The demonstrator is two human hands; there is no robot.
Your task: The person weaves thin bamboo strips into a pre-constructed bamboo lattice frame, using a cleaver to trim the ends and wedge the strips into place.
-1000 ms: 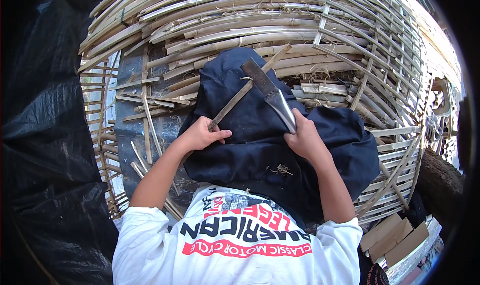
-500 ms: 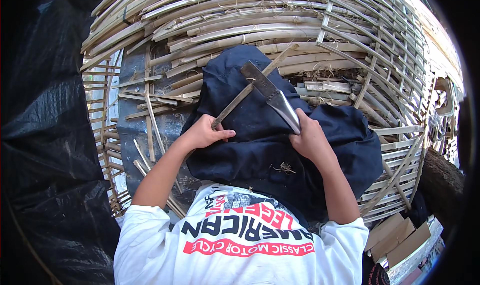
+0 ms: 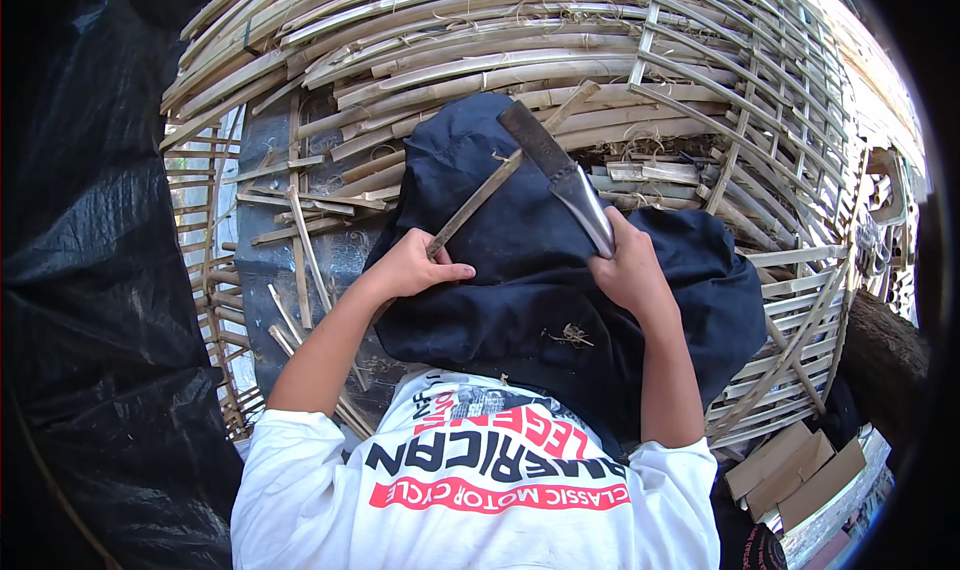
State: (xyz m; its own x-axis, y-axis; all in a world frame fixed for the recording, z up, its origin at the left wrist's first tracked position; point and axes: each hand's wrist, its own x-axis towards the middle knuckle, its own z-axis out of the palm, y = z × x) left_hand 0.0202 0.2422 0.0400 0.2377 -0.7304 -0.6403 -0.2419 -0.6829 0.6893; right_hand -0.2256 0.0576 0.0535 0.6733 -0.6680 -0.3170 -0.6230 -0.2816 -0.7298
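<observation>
My left hand (image 3: pixel 420 264) is closed around the lower end of a narrow bamboo strip (image 3: pixel 480 196), which slants up and to the right. In my right hand (image 3: pixel 632 262) is the shiny metal handle of a large knife (image 3: pixel 578 198). Its dark, broad blade lies across the strip near the upper part, and a small curl of shaving (image 3: pixel 500 158) sits beside the crossing. Both hands are above a dark cloth (image 3: pixel 480 315) draped over my lap. A tuft of bamboo shavings (image 3: pixel 572 336) rests on that cloth.
Long split bamboo strips (image 3: pixel 450 78) are stacked ahead. A bamboo lattice (image 3: pixel 740 80) stands at the far right. Loose sticks (image 3: pixel 312 250) lie to the left, next to a black plastic sheet (image 3: pixel 110 270). Cardboard (image 3: pixel 795 475) and a log (image 3: pixel 885 345) are at the right.
My right hand has moved up and to the right with the knife, so the blade crosses the strip farther toward its far end. The left hand and strip have hardly moved.
</observation>
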